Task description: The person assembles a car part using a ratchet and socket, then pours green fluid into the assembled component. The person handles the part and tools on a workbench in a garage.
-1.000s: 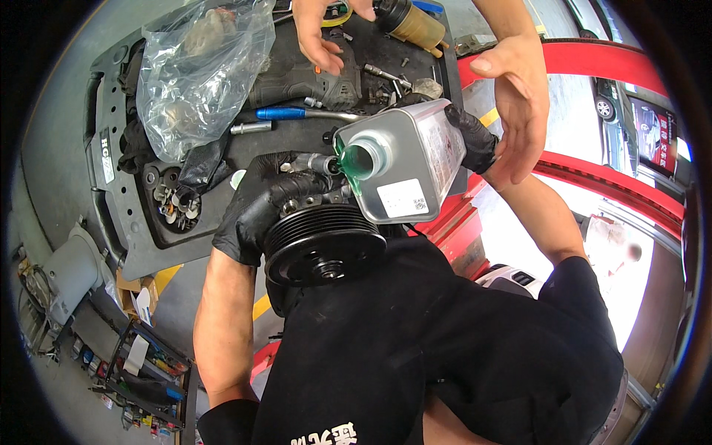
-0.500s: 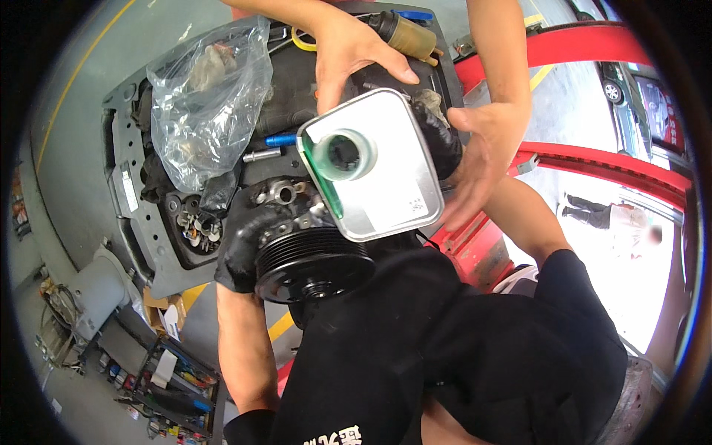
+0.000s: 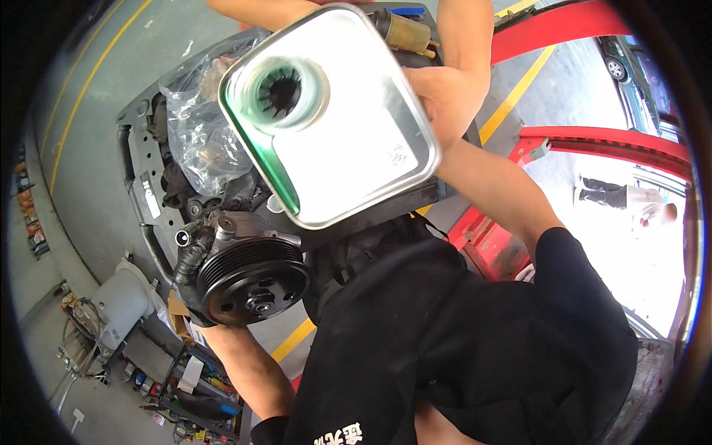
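My left hand [image 3: 190,268], in a black glove, grips a pump with a black grooved pulley [image 3: 256,282] at the lower left. The pump's metal body sits beyond the pulley. A rectangular metal can [image 3: 363,104] with a green side and a round translucent neck [image 3: 285,93] fills the upper middle, close to the camera. A co-worker's arm [image 3: 460,81] reaches down from the top, its hand against the can's right side. Another bare arm [image 3: 263,9] enters at the top left behind the can. My right forearm [image 3: 504,189] runs up behind the can, which hides my right hand.
Behind the pump lies a dark panel [image 3: 141,159] bearing a clear plastic bag [image 3: 204,133] and an amber-brown canister [image 3: 408,33]. Red metal arms [image 3: 608,144] stand to the right. A person [image 3: 627,200] is farther off. Shelving with tools [image 3: 193,378] stands lower left.
The can has come nearer the camera and moved up and left, covering my right hand. My left hand has shifted left and down with the pump, whose pulley has turned toward the camera.
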Tool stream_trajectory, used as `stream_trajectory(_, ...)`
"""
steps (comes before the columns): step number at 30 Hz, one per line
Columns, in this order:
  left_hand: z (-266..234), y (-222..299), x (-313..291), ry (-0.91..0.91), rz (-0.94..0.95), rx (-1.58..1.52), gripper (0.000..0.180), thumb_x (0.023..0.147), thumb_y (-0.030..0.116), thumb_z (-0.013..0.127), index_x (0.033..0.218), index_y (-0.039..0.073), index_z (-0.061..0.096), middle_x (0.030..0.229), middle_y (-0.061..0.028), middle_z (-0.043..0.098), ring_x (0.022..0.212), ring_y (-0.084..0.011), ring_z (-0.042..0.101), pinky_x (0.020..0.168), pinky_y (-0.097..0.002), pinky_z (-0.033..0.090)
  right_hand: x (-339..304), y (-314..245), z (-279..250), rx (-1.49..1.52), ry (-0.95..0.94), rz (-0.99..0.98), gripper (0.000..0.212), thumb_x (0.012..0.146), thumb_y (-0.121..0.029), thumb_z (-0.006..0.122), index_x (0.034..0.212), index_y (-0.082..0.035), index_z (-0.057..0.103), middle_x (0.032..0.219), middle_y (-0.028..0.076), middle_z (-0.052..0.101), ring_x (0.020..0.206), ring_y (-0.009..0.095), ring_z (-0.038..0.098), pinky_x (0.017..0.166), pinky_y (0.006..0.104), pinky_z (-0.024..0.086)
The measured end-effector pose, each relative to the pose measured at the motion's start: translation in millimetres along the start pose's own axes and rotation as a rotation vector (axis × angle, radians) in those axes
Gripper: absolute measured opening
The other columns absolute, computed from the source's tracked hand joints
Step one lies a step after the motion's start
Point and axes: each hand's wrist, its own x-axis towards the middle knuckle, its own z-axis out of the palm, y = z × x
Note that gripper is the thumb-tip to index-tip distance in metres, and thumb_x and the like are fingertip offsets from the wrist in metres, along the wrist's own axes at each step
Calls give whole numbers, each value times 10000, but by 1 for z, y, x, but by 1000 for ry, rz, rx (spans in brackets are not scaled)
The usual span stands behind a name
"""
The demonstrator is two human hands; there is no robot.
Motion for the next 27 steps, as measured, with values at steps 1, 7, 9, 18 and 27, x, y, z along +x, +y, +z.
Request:
stream_trajectory(1, -10, 1, 2, -1, -23, -51, 340, 916, 204, 597, 1178, -7, 650, 1061, -184, 710, 881, -312, 703, 789, -433, 609, 6, -1, -2, -107, -22, -99, 831, 831, -196, 802, 1462, 62, 326, 1371, 132, 493, 1249, 165, 508, 1049, 305, 449)
stream_trajectory(7, -32, 12, -8, -4, -179, -225, 337, 942, 236, 573, 1148, -16, 663, 988, -196, 723, 799, -312, 711, 723, -441, 623, 33, -13, -10, -503, -79, -507, 739, 867, -252, 770, 1432, 43, 396, 1291, 111, 550, 1180, 161, 556, 1001, 302, 481)
stream_trajectory(9, -26, 15, -14, 40, -72, -178, 321, 947, 242, 581, 1130, -6, 671, 966, -185, 726, 768, -293, 711, 682, -419, 627, 41, -13, -8, -555, -76, -577, 710, 879, -271, 759, 1422, 36, 419, 1265, 104, 568, 1157, 160, 571, 985, 302, 491)
stream_trajectory(18, -70, 15, -7, 8, 118, -18, 276, 993, 179, 535, 1132, -10, 679, 971, -163, 731, 798, -249, 717, 701, -360, 623, 71, 12, -5, -630, -264, -780, 603, 934, -356, 712, 1377, 8, 525, 1145, 74, 653, 1053, 155, 642, 914, 298, 538)
stream_trajectory(27, -117, 7, 16, -15, 312, 136, 395, 1023, 287, 483, 1131, -33, 688, 1012, -142, 748, 872, -276, 728, 822, -381, 620, 96, 125, -22, -2215, 735, -1090, 307, 931, -310, 674, 1072, -38, 687, 965, 170, 693, 894, 329, 673, 842, 385, 525)
